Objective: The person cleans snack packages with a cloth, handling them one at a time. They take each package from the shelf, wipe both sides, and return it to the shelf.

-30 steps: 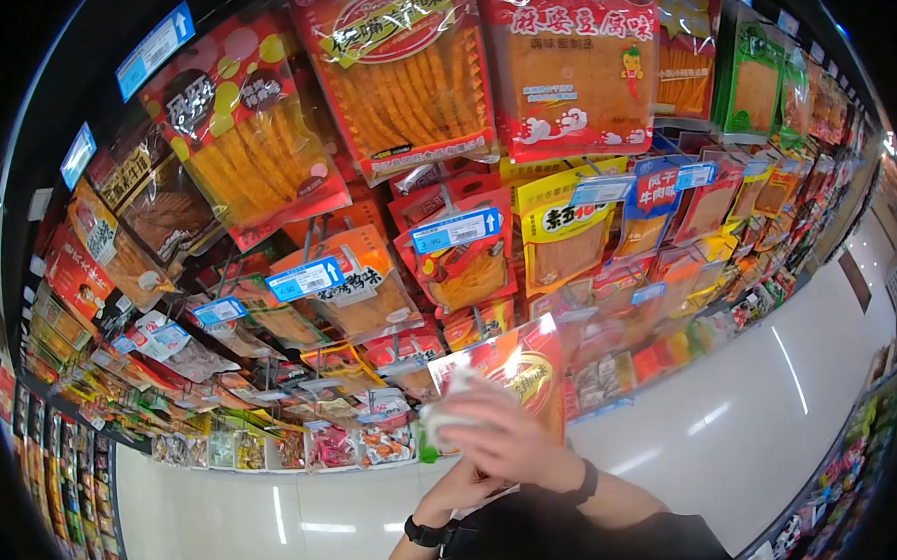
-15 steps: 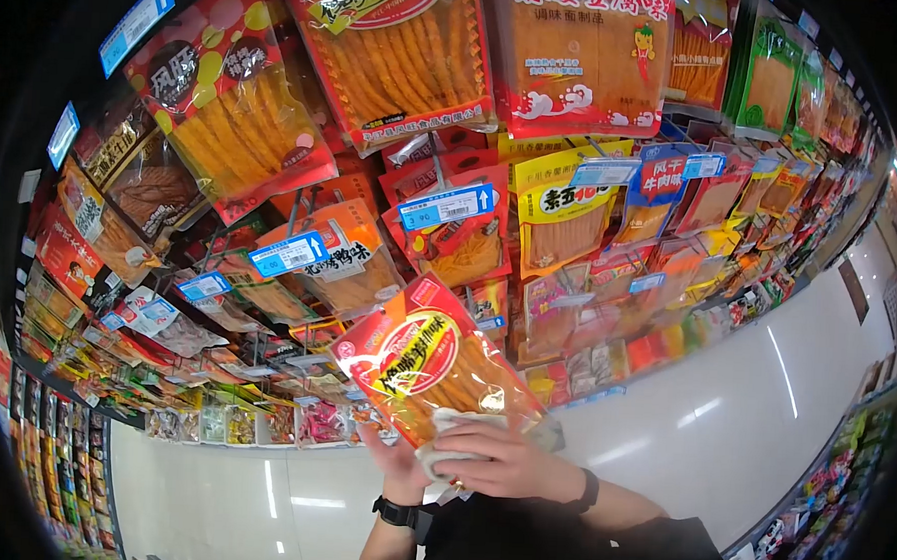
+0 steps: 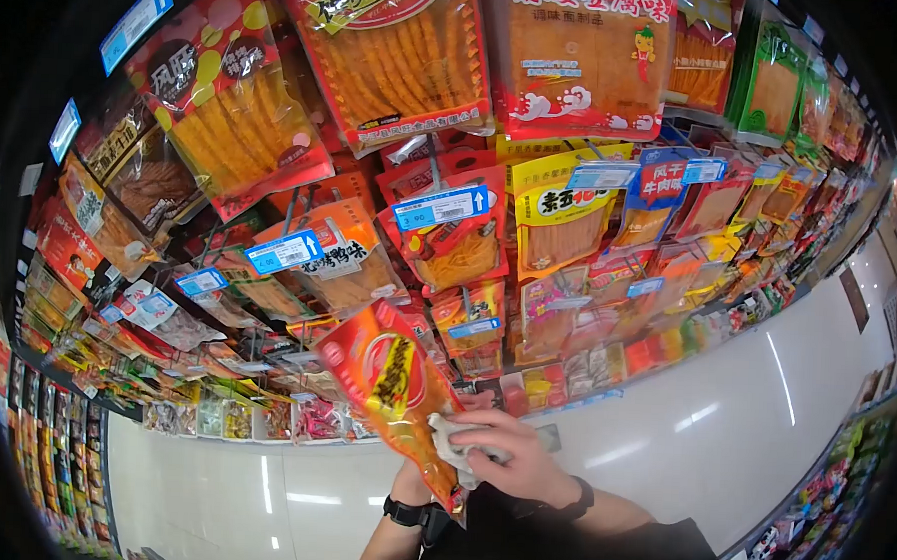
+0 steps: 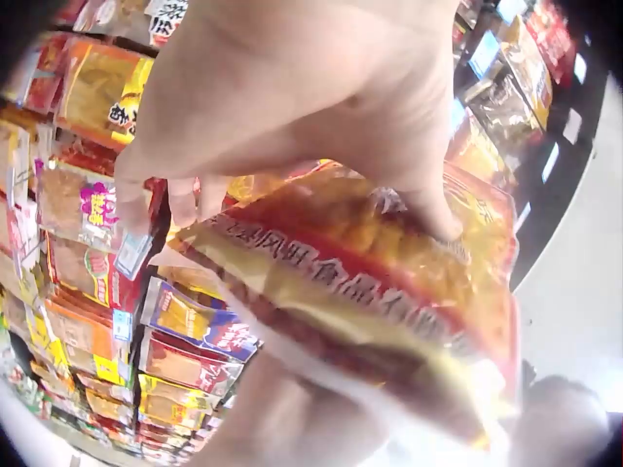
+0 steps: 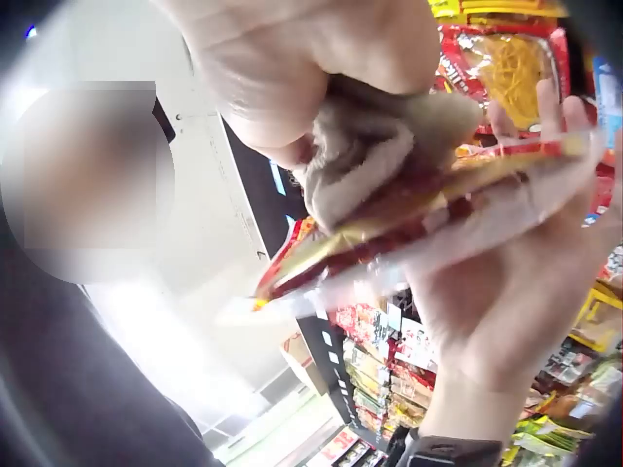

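An orange and red snack packet (image 3: 392,383) is held upright in front of the shelves, turned partly edge-on to me. My left hand (image 4: 311,195) grips its lower part from behind, thumb on one face and fingers on the other; in the head view the packet mostly hides this hand. My right hand (image 3: 509,451) holds a crumpled white cloth (image 3: 451,442) and presses it against the packet's lower right face. The right wrist view shows the cloth (image 5: 370,161) bunched in the fingers against the packet (image 5: 409,229).
Hanging snack bags (image 3: 399,48) with blue price tags (image 3: 442,208) fill the shelf wall ahead, on several rows of pegs. A glossy white aisle floor (image 3: 723,422) runs to the right, with another shelf (image 3: 839,497) along its far side.
The packet has turned from facing me to nearly edge-on and dropped slightly left. The right hand with the cloth has stayed on its lower part.
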